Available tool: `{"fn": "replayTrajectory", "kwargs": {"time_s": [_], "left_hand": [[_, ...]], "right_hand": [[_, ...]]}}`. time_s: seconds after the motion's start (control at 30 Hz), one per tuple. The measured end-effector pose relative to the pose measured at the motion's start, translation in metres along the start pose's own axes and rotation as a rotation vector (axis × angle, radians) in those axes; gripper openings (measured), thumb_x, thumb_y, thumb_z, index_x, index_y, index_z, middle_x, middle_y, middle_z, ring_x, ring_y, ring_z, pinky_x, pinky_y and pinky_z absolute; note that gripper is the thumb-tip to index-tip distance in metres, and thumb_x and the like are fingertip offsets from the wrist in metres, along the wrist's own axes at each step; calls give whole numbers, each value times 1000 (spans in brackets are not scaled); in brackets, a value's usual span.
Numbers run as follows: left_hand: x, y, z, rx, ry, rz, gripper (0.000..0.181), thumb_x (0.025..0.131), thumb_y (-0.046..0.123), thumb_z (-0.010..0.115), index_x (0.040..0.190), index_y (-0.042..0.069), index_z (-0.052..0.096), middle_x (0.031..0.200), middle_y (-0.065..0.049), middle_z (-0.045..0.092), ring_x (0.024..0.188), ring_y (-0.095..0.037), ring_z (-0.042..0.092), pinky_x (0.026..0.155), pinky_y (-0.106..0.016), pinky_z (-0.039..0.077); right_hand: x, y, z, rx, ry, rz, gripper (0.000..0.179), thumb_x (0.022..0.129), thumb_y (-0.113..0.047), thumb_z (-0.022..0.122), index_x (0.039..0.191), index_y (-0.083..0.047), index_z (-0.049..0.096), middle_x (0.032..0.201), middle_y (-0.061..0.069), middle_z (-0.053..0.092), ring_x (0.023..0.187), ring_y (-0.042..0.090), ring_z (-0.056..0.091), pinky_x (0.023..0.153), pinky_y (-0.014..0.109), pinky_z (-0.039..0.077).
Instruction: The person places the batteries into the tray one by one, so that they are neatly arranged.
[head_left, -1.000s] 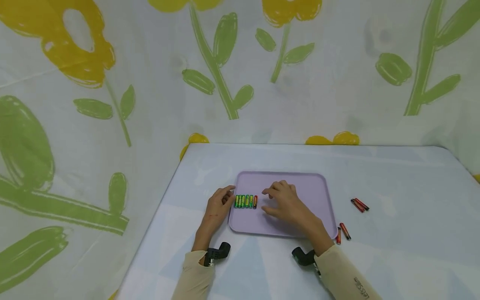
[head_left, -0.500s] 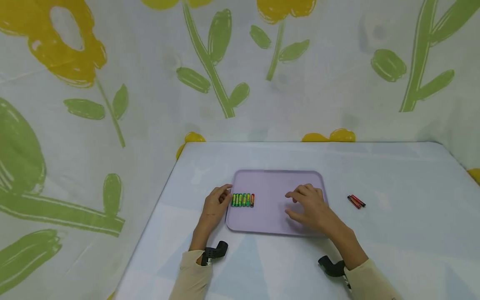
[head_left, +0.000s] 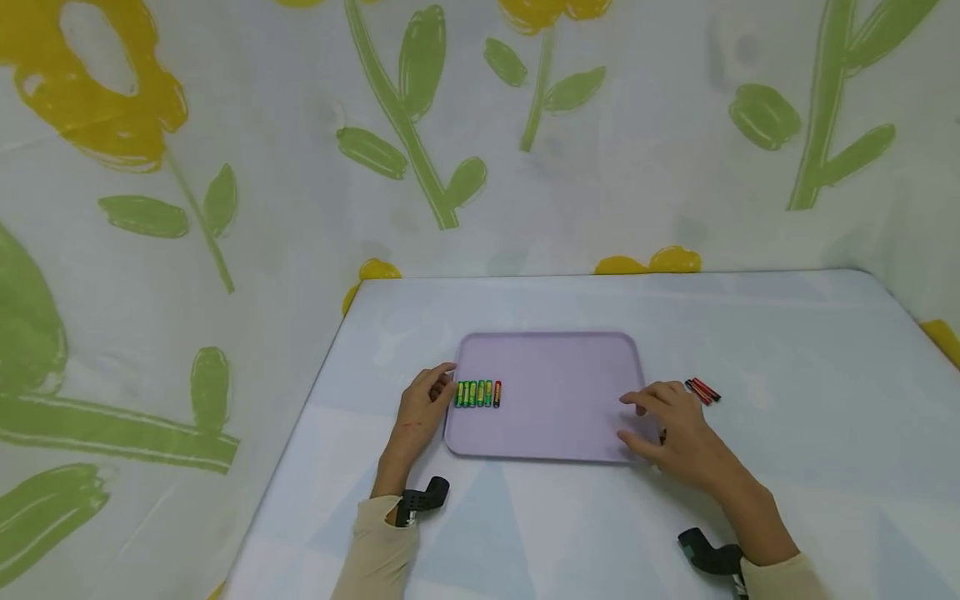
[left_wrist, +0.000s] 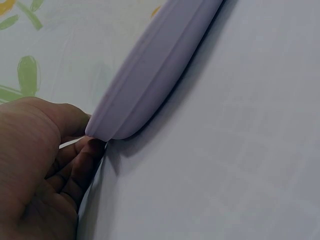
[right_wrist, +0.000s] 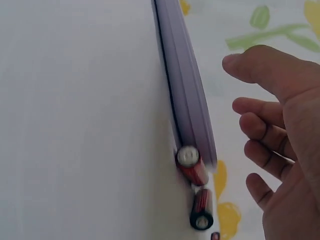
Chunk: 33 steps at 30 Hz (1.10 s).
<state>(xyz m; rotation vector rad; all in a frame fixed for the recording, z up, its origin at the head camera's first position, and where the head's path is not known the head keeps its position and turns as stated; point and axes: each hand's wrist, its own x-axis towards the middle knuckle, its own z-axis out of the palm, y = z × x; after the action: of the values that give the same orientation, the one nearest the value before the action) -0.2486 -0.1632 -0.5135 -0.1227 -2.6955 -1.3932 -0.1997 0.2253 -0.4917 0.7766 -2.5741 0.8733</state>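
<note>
Hands [head_left: 416, 412] [head_left: 686, 437] apart, tray [head_left: 558, 400] of batteries [head_left: 481, 393] between.

Room over tray [head_left: 562, 396] right of battery row [head_left: 477, 394]; loose batteries [right_wrist: 192, 170] obstruct near-right corner [right_wrist: 204, 132].

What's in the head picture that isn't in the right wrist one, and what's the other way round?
Only the head view shows the left hand, the green batteries in a row and the single red battery beside them. Only the right wrist view shows the round ends of two red batteries by the tray. Both show the right hand, the tray and green leaves.
</note>
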Motion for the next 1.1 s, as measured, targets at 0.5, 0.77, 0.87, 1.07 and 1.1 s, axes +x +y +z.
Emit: {"fn": "replayTrajectory", "kwargs": {"time_s": [0.5, 0.77, 0.87, 1.07, 1.1], "left_hand": [[0, -1, 0, -18, -2, -3, 34, 101, 14, 62, 135, 12, 62, 107, -4, 61, 91, -15, 55, 80, -31, 48], [3, 1, -1, -9, -9, -8, 34, 101, 15, 61, 135, 13, 62, 107, -4, 61, 91, -15, 55, 80, -32, 48], [3, 0, -1, -6, -8, -6, 34, 101, 14, 61, 135, 13, 62, 107, -4, 60, 91, -15, 55, 81, -32, 47], [1, 0, -2, -8, -7, 1, 35, 101, 14, 62, 136, 13, 62, 107, -4, 61, 91, -15, 55, 80, -31, 48], [1, 0, -2, -5, -7, 3, 35, 101, 14, 62, 136, 12, 62, 107, -4, 61, 92, -15, 55, 80, -31, 48]], "right_hand": [[-27, 15, -18, -82, -31, 56, 42, 67, -18, 91, 104, -13, 72, 94, -7, 55, 92, 15, 44, 75, 44, 30], [-41, 17, -23, -84, -19, 81, 45, 63, -20, 93, 102, -15, 73, 93, -9, 55, 96, 18, 45, 71, 45, 32], [-44, 18, -24, -66, -33, 96, 44, 63, -20, 93, 102, -18, 72, 94, -10, 55, 99, 20, 45, 73, 47, 32], [-47, 18, -24, -52, -37, 95, 43, 63, -20, 94, 100, -20, 72, 94, -12, 53, 99, 19, 43, 73, 44, 29], [-47, 18, -24, -49, -38, 97, 43, 64, -20, 94, 100, -20, 72, 94, -11, 53, 99, 19, 42, 73, 44, 28]]}}
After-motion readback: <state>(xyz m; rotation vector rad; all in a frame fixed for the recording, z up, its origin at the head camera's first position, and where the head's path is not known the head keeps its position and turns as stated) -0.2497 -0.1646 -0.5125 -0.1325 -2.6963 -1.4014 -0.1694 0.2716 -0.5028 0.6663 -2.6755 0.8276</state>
